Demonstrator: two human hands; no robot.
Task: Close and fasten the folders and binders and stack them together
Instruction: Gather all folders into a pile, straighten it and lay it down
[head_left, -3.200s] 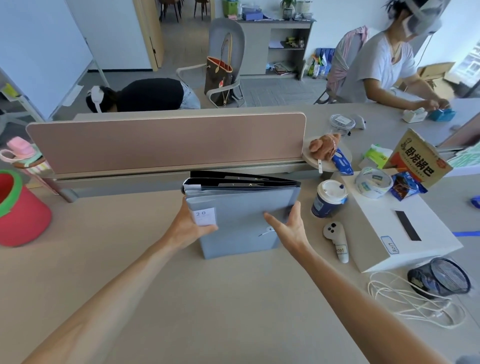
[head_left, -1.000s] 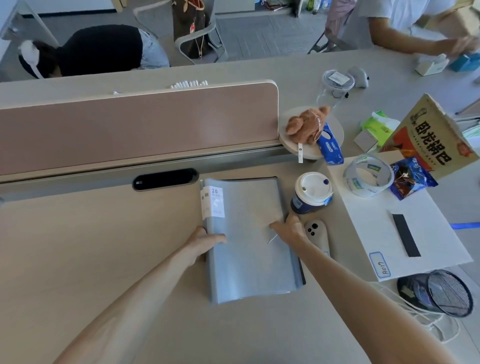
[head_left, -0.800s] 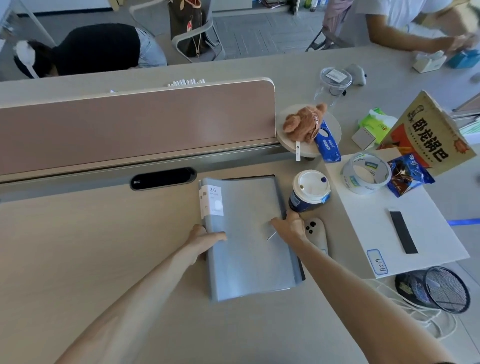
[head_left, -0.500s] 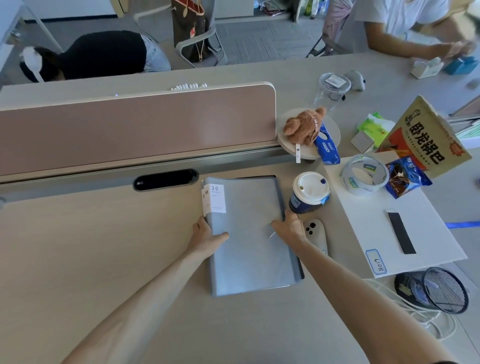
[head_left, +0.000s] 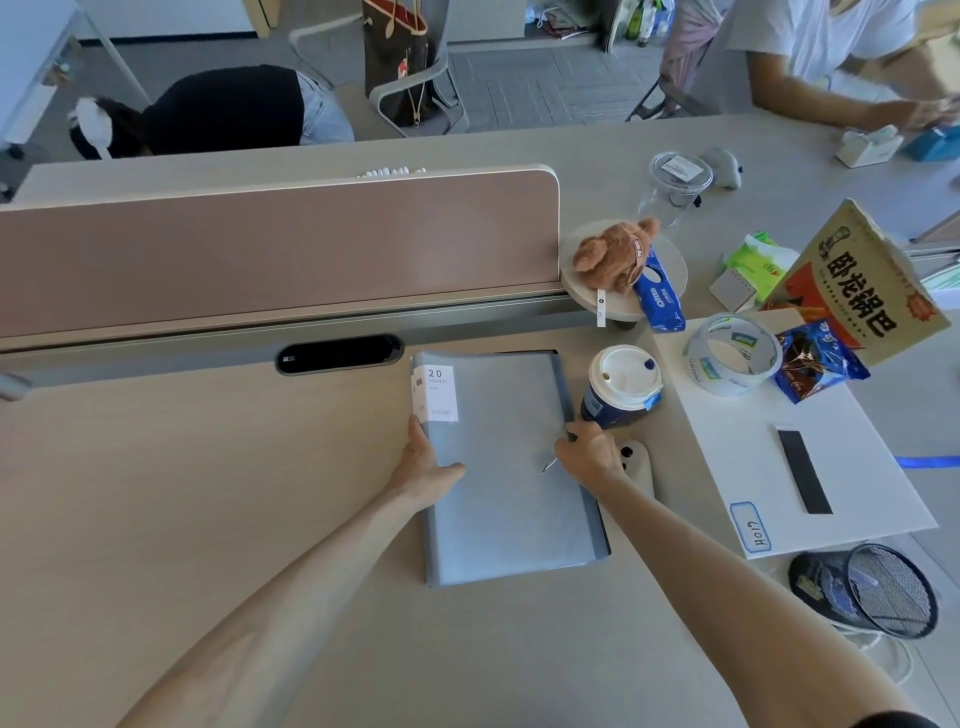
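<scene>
A stack of grey-blue folders (head_left: 506, 483) lies flat on the desk, closed, with a white "20 pockets" label at its far left corner. A darker binder edge shows under it along the right side. My left hand (head_left: 423, 465) grips the stack's left edge, thumb on the top cover. My right hand (head_left: 589, 454) holds the right edge, fingers curled over it beside a small metal clip mark.
A lidded coffee cup (head_left: 621, 387) stands right next to the stack's far right corner. A white controller (head_left: 639, 465) lies under my right wrist. A pink desk divider (head_left: 270, 249) runs behind. Tape roll (head_left: 735, 361), snack bags and a white board (head_left: 810, 457) fill the right.
The stack was standing upright between my hands 3.2 s ago; it now lies flat. Within the last second my left hand slid up along the left edge.
</scene>
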